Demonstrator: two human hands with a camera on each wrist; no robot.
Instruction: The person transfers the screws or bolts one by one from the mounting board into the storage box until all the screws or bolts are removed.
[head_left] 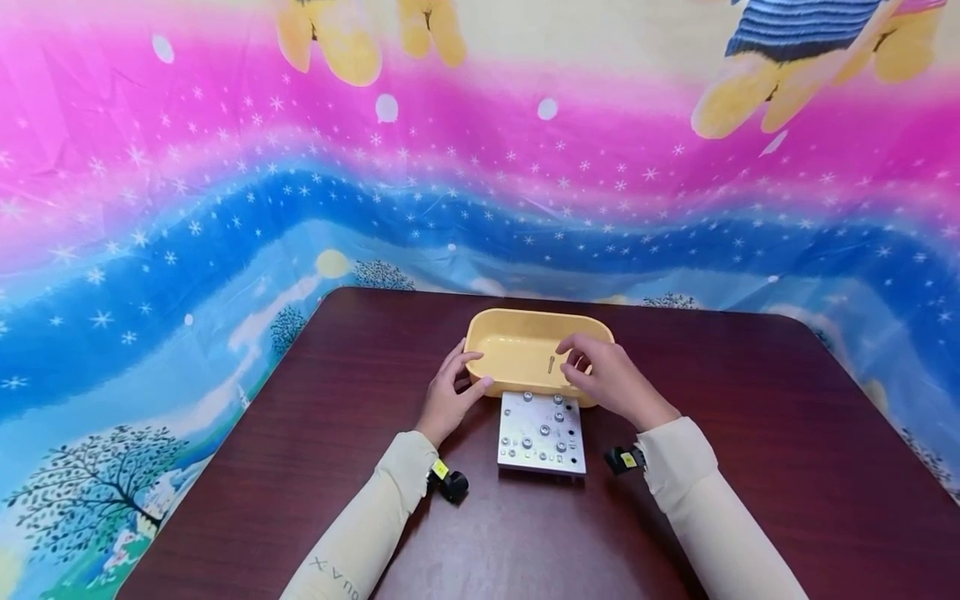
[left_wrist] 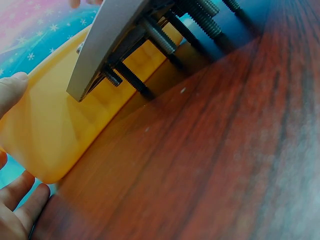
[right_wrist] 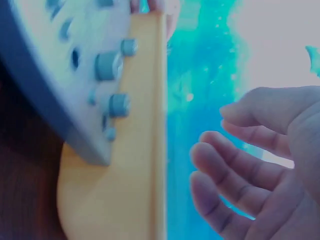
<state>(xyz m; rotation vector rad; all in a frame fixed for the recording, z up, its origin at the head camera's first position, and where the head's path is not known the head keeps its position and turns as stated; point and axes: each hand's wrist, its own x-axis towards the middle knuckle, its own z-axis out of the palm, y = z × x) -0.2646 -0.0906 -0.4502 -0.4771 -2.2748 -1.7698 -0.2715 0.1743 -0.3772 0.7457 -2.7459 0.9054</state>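
**My right grip (head_left: 609, 375), screw (head_left: 551, 364) just to its left**

Fingers parted, empty, over the yellow tray (head_left: 510, 357); the screw lies inside, its length pointing roughly away from me. My left grip (head_left: 447, 397), farther, holds the tray's end.

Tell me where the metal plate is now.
In the head view, the metal plate is just right of centre, at the near side of the yellow tray.

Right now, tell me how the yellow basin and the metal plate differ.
The yellow basin is hollow with rounded corners; the metal plate is flat with angular corners. The basin is longer than the plate. One screw shows inside the basin, while several screw heads stand up from the plate. Both share the same dark table.
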